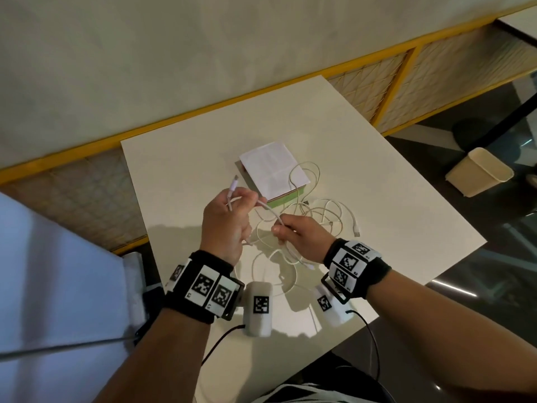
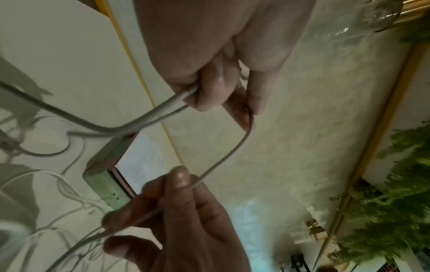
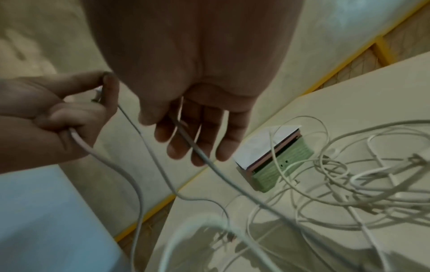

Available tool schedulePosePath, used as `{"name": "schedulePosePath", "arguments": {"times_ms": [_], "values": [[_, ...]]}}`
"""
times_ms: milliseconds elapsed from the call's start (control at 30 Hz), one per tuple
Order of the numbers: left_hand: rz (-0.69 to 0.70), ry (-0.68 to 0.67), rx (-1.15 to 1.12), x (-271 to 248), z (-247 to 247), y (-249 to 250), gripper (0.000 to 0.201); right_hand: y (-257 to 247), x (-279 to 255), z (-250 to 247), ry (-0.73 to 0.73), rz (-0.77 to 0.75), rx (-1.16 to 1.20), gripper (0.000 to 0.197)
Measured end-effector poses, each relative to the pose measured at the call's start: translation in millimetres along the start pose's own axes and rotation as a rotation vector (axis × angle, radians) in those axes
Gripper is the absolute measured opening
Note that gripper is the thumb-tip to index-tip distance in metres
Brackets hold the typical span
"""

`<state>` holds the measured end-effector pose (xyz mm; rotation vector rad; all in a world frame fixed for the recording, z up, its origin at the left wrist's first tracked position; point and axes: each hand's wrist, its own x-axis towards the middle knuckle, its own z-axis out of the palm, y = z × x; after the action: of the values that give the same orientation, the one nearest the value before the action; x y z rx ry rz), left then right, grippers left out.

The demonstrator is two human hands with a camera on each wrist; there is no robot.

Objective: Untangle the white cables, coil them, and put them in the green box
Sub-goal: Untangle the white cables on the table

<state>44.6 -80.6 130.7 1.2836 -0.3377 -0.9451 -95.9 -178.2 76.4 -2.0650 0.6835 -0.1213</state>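
Pale plaster walling with a yellow-framed lattice skirting is running behind the white worktop. Near its far edge the green box is sitting, mostly hidden under a sheet of white paper, so its inside cannot be seen. White cables are lying in a tangle just beside the box toward the right edge; which strand belongs to which cable is hard to make out. Above the near half, the left hand is curling round one cable, its plug end sticking up. The right hand is pinching the same strand; the wrist views are blurred.
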Motion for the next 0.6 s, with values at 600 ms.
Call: {"name": "schedulePosePath", "arguments": {"times_ms": [600], "values": [[-0.162,0.347,0.201,-10,-102,-46,0.024,167,-92,-67,-0.264,0.61,-0.537,0.026]]}}
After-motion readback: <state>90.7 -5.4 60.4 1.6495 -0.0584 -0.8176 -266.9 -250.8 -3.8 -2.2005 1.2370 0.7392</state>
